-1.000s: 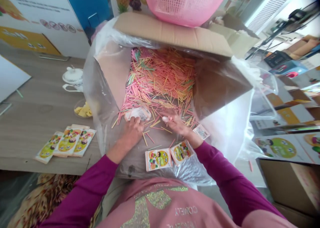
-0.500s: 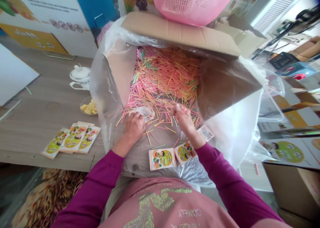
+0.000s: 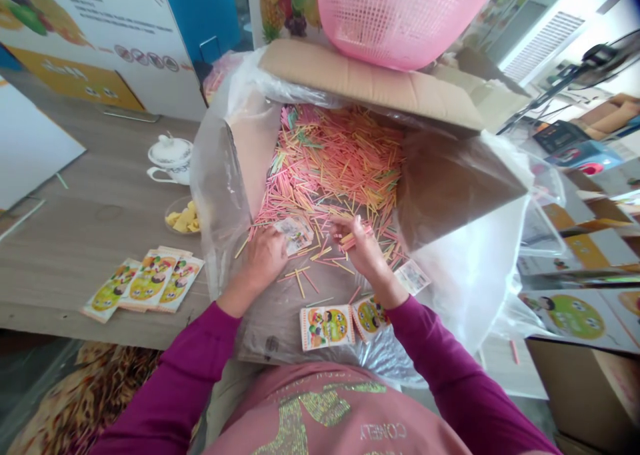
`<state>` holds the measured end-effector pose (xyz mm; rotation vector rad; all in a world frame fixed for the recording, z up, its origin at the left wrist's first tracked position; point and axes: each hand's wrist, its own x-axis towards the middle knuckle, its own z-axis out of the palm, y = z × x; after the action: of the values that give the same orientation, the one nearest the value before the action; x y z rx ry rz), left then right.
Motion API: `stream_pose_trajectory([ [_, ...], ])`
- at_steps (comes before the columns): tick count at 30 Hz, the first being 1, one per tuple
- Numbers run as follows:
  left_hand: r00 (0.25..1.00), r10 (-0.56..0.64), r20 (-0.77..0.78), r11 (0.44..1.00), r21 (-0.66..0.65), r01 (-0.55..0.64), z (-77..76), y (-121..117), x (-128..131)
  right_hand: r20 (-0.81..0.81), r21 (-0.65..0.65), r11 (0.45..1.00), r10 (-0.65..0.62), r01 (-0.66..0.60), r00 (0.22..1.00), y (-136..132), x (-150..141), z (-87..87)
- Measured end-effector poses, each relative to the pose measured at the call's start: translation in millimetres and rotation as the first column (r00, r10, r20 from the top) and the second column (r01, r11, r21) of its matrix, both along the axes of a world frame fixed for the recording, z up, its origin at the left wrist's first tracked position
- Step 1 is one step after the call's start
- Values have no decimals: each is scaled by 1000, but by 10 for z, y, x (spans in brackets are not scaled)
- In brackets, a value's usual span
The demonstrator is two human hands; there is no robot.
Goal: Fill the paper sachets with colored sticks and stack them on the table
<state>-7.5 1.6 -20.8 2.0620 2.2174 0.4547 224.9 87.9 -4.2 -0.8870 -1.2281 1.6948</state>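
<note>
Coloured sticks (image 3: 335,155) heaped in a carton (image 3: 360,75), a bunch in one hand
The right grip (image 3: 363,248) is curled shut on a small bunch of sticks (image 3: 354,239), just off the heap's near edge; the left grip (image 3: 263,262) lies curled against a paper packet (image 3: 295,234), its hold unclear. More packets (image 3: 327,327) sit nearer on the plastic liner (image 3: 270,322), others on the table (image 3: 100,222) at left
</note>
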Motion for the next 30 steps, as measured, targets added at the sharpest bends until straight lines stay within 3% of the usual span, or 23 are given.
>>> stream_pose_trajectory([
  [4,999,-42,24,991,131,38,-70,-12,-55,49,7,1000,-16,15,999,-25,-9,-34],
  [8,984,-143,-106,989,6,145,-44,-107,128,33,25,998,-54,54,998,3,-27,-27],
  [11,982,-120,-144,990,-86,108,9,-126,261,51,42,997,-70,68,996,-18,-50,-29],
  [14,995,-76,-60,996,-59,72,-11,-78,218,80,51,997,-69,65,994,-73,-81,-39],
  [16,993,-50,104,998,40,46,-68,-34,106,78,35,998,-59,56,995,-99,-110,-30],
  [18,945,-42,325,990,143,-5,-125,1,-11,55,7,999,-48,48,997,-103,-153,8],
  [22,759,-111,642,966,250,-70,-119,16,-80,-45,-38,999,-25,23,999,-89,-290,192],
  [27,630,-191,753,961,275,-37,39,-8,83,-151,2,991,132,-133,980,-108,-455,501],
  [30,551,-213,807,963,269,-23,122,-12,157,-103,63,968,249,-244,963,-101,-473,586],
])
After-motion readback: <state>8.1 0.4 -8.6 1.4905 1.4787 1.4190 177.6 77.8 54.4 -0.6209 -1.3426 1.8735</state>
